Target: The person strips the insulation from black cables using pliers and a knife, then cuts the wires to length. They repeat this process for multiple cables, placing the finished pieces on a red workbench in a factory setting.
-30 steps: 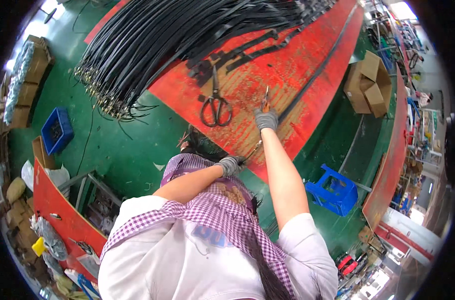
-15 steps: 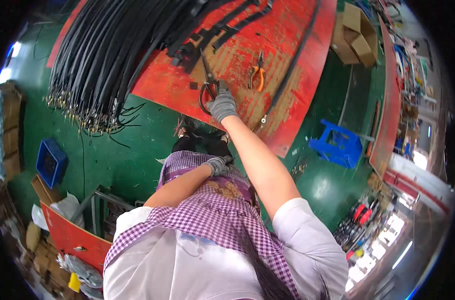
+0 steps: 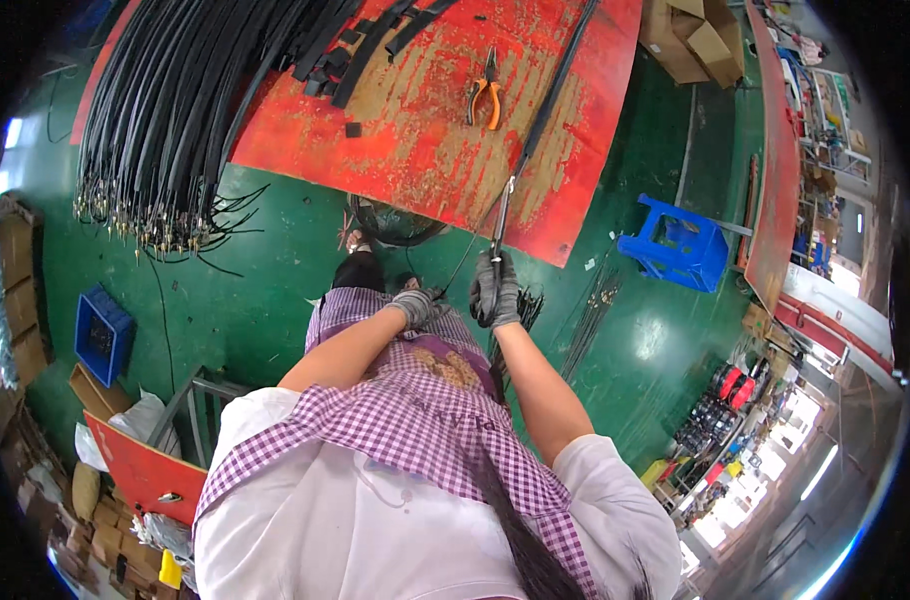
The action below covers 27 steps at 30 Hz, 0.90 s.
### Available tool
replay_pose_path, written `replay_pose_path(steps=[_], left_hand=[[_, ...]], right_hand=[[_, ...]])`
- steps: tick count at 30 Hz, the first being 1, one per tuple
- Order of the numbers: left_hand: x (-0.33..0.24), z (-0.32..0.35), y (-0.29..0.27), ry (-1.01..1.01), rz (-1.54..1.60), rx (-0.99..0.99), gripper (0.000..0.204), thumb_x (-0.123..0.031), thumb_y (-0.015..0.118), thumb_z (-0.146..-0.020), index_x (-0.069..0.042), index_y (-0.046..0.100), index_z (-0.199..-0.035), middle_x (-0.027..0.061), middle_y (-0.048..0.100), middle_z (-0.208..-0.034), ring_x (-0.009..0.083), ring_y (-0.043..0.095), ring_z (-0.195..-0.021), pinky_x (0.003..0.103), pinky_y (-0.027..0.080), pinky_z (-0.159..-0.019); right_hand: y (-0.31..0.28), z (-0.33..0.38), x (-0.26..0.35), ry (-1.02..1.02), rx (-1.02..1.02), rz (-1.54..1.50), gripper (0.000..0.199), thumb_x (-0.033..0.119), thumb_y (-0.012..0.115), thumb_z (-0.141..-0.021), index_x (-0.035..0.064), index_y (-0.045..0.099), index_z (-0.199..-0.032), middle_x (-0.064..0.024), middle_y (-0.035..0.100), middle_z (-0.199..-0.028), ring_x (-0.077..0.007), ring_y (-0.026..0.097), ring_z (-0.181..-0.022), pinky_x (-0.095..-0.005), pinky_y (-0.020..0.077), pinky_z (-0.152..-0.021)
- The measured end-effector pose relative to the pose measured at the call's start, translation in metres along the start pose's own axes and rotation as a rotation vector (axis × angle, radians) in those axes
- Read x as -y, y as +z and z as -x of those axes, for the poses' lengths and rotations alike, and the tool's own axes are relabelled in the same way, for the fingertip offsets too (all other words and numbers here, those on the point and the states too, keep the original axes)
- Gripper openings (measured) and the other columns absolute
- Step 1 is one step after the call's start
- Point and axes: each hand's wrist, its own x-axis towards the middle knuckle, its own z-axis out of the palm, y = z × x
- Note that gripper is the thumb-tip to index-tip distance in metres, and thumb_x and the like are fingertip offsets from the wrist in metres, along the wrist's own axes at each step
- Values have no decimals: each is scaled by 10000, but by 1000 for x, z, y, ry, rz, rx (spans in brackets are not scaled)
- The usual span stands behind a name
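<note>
My right hand (image 3: 495, 290), in a grey glove, is closed round the handles of a pair of scissors (image 3: 500, 228). Their blades point away from me over the table's front edge, and the tips are at the end of a black sleeved cable (image 3: 550, 105) lying along the right side of the red table (image 3: 415, 165). Whether the blades touch the cable I cannot tell. My left hand (image 3: 415, 306), also gloved, is closed in front of my apron. From its fingers a thin black cable (image 3: 462, 262) seems to run up toward the table edge.
Orange-handled pliers (image 3: 485, 100) and black sleeve pieces (image 3: 327, 75) lie on the table. A thick bundle of black cables (image 3: 190, 130) hangs off its left side. A blue stool (image 3: 677, 245) stands right, a blue crate (image 3: 105, 335) left, and cartons (image 3: 697, 42) at the far right.
My right hand has lifted the scissors off the middle of the tabletop and brought them right and nearer, to the cable's end. My left hand remains at the apron.
</note>
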Motion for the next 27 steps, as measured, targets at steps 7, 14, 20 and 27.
replay_pose_path(steps=[7, 14, 20, 27], left_hand=[[41, -43, 72, 101, 106, -316, 529, -423, 333, -806, -63, 357, -1193, 187, 306, -1246, 287, 250, -1174, 337, 193, -973], [25, -23, 94, 168, 233, -528, 376, -333, 376, -821, -60, 477, -1059, 149, 523, -975, 272, 513, -866, 328, 397, -777], [-45, 42, 69, -54, 1069, -558, 283, -257, 446, -816, -51, 513, -997, 93, 547, -731, 155, 511, -540, 300, 441, -514], [-61, 38, 80, -35, 1283, -632, 180, -192, 497, -806, -101, 544, -953, -2, 467, -600, 98, 439, -490, 247, 425, -423]], right_hand=[[-20, -47, -44, -179, 123, -49, 183, 298, 495, -800, 128, 427, -794, 5, 395, -460, -113, 394, -346, -248, 308, -316], [-24, -53, -59, -134, 70, 111, 261, 310, 470, -806, 62, 482, -885, -57, 500, -694, -168, 471, -609, -287, 373, -537], [-19, -30, -31, 13, 97, 231, 401, 414, 429, -799, 35, 507, -905, -107, 525, -634, -235, 501, -615, -359, 402, -579], [-21, -58, -60, -223, 48, 397, 429, 433, 402, -799, 30, 512, -893, -159, 550, -752, -281, 507, -670, -373, 385, -626]])
